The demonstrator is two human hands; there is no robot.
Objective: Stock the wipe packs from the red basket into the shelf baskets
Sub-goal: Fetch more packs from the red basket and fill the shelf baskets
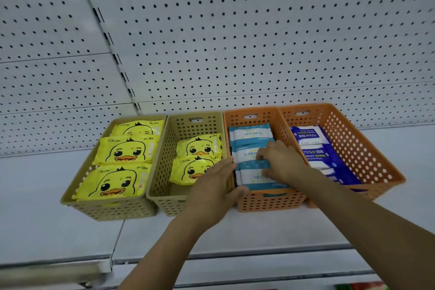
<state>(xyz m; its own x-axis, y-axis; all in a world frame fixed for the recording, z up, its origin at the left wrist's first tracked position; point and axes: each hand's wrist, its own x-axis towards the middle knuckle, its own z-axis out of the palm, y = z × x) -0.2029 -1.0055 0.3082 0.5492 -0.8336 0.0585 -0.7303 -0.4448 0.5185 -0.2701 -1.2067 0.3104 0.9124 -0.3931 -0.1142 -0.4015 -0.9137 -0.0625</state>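
Filling the upper view, a white pegboard (235,30) backs the shelf (35,195). A red-and-green sliver (362,287) at the bottom edge is cut off, and I cannot tell what it is. Four baskets stand side by side. Two khaki baskets (113,209) hold yellow duck packs (124,150). The right orange basket (357,148) holds blue packs (324,158), partly hidden by a forearm. The left orange basket (270,202) holds teal-and-white wipe packs (249,134) in an overlapping row. The left hand (211,188) clasps its front left corner. The right hand (282,162) curls its fingers onto these packs, covering the middle ones.
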